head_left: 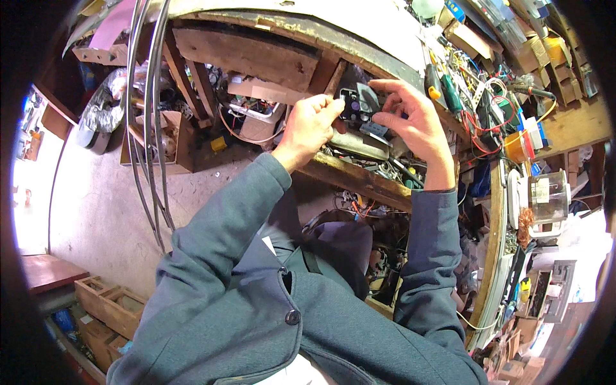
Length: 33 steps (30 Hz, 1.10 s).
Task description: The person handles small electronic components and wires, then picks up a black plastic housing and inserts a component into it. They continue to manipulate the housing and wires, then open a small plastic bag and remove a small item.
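Up at the workbench, my left hand is closed in a pinch at the left edge of a small black casing. Small round parts show inside the casing; its exact kind is unclear. A thin grey flap-like piece stands at the casing's right side. Close beside that piece, my right hand has its fingers curved and apart, thumb low and index finger high. No grip by the right hand shows clearly. Below the casing are a small pale-blue piece and a long greyish rounded object.
A wooden rail edges the bench tray, cluttered with small parts. Green-handled screwdrivers and tangled wires lie to the right, near a clear container. Dark cables hang at left before a cardboard box. Wooden crates stand lower left.
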Motion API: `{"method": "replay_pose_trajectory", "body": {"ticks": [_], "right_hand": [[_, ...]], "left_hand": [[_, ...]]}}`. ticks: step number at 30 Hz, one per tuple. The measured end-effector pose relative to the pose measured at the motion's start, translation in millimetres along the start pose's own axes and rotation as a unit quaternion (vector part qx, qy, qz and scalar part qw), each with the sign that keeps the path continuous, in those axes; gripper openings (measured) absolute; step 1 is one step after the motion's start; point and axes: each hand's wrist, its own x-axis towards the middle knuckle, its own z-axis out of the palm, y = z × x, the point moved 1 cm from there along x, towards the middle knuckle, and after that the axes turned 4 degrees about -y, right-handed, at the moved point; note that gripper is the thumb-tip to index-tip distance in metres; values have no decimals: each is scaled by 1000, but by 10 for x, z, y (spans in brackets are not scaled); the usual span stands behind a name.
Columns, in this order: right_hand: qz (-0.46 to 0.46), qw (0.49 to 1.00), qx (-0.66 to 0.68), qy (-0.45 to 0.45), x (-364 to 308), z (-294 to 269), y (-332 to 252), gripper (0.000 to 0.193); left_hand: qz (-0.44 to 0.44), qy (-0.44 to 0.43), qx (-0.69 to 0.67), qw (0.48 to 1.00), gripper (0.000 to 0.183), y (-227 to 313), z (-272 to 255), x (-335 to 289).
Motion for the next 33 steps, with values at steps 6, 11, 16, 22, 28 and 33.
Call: {"method": "replay_pose_trajectory", "body": {"ticks": [6, 11, 16, 22, 28, 33], "right_hand": [[-12, 999, -42, 20, -55, 121, -25, 57], [-19, 998, -64, 18, -63, 155, -36, 55], [-46, 994, -95, 21, -59, 166, -35, 55], [-72, 994, -77, 28, -52, 185, 70, 52], [-72, 987, -41, 139, 20, -33, 91, 40], [-24, 908, -333, 252, 325, -387, 248, 34]], "left_hand": [[-5, 3, 3, 1000, 25, 37, 24, -16], [0, 0, 2, 1000, 25, 25, 20, -5], [-10, 5, -1, 1000, 23, 41, 22, -14], [-13, 3, -6, 1000, 23, 46, 33, -19], [-10, -2, -8, 1000, 23, 45, 13, -16], [-1, -11, 12, 1000, 23, 39, 39, -5]]}}
